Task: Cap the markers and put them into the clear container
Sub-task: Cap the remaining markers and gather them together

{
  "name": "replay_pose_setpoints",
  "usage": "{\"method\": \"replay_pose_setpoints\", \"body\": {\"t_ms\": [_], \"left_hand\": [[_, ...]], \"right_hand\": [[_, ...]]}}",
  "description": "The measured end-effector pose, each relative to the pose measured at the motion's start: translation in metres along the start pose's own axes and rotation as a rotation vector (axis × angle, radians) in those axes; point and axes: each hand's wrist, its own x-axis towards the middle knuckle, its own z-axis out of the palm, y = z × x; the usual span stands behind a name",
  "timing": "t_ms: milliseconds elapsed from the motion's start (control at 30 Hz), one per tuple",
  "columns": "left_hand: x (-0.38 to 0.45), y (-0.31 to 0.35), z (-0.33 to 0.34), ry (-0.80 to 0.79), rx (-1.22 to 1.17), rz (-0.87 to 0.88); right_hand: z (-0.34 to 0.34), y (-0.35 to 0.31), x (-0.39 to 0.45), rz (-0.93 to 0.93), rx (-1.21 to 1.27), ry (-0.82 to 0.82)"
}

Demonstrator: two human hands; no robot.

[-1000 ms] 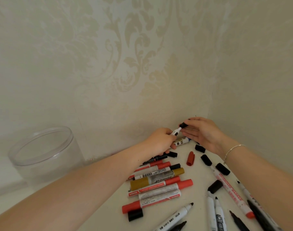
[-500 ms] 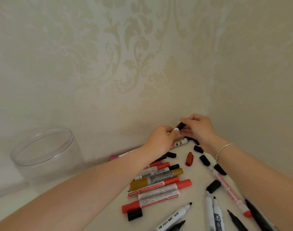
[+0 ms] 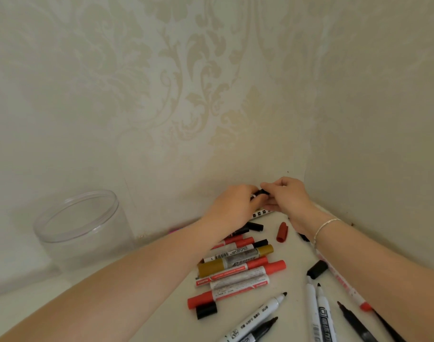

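My left hand (image 3: 235, 203) grips a white marker, almost wholly hidden in the fist. My right hand (image 3: 288, 193) pinches a black cap (image 3: 263, 193) at the marker's tip, and the two hands meet in the far corner above the table. The clear container (image 3: 80, 230) stands open at the left, with nothing visible inside. A pile of red, gold and white markers (image 3: 238, 272) lies on the white table below my hands. Uncapped white and black markers (image 3: 258, 314) lie at the front.
Loose caps lie about: a red cap (image 3: 282, 232), a black cap (image 3: 316, 269), another black cap (image 3: 206, 311). A marker (image 3: 260, 213) lies under my hands. Patterned walls close the corner behind and to the right.
My right hand has brought the black cap onto the tip of the marker held in my left hand; the gap between the hands has closed. The white tip no longer shows.
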Motion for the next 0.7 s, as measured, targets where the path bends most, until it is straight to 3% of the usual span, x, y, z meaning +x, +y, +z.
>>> {"method": "replay_pose_setpoints", "body": {"t_ms": [133, 400, 567, 700], "left_hand": [[-0.009, -0.001, -0.015, -0.091, 0.053, 0.032], [-0.05, -0.01, -0.03, -0.313, -0.055, -0.066], [-0.067, -0.017, -0.03, -0.287, 0.065, -0.07], [-0.075, -0.026, -0.028, -0.17, 0.131, -0.094]], "right_hand": [[0.0, -0.006, -0.009, 0.03, 0.04, -0.057], [-0.007, 0.006, -0.037, 0.077, -0.052, -0.097], [-0.001, 0.016, -0.059, 0.017, -0.252, -0.098], [0.0, 0.024, -0.071, -0.064, -0.421, -0.07]]}}
